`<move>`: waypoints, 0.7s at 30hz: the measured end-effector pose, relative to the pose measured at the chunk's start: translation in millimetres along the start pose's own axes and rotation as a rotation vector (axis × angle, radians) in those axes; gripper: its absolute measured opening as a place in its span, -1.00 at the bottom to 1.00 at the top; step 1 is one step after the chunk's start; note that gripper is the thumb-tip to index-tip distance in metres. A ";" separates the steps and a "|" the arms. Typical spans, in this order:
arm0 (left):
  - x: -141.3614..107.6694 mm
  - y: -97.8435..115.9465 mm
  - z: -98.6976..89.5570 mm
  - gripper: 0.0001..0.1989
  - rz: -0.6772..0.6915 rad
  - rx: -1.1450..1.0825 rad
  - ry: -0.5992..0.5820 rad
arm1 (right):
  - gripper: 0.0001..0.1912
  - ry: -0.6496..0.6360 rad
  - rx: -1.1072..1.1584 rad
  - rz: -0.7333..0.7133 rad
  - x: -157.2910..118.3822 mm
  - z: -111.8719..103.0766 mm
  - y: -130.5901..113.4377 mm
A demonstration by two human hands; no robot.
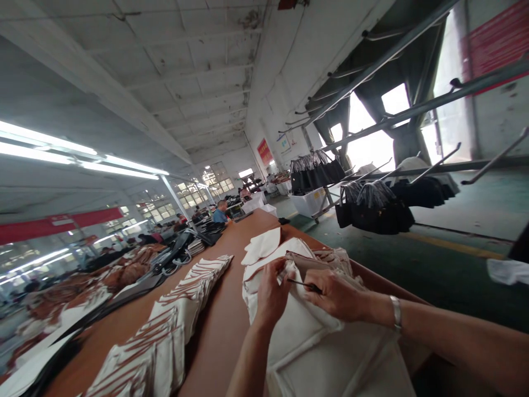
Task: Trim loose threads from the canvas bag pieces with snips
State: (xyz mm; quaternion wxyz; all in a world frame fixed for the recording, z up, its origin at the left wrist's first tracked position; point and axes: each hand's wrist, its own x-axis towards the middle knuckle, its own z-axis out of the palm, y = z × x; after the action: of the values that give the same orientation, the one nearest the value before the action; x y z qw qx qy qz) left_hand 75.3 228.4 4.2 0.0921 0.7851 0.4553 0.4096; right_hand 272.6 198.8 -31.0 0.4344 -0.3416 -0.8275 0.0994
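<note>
Gripping a slender dark tool (299,283), the right hand (335,294) is curled closed, the tool's tip directed toward the left hand (273,291). The left hand, fingers drawn together, pinches the far part of a cream piece (303,333), which lies beneath and between both hands. Left of them, a row of cream panels (167,333) rests on the brown table (219,317).

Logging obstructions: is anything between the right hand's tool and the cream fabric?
Nothing visible, though the left hand is close to the tip of the dark tool in the right hand; contact with the cream fabric is unclear.
</note>
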 end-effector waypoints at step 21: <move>-93.7 52.3 -104.5 -0.60 -0.463 -0.285 -0.302 | -0.73 0.154 -0.254 0.628 80.4 -9.2 72.1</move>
State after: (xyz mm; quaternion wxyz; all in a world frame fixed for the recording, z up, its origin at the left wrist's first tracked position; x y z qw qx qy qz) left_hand 9.4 100.7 46.6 0.3587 0.6917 0.5412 0.3163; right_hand 283.1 303.8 -6.4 0.3978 -0.6373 -0.6526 0.0981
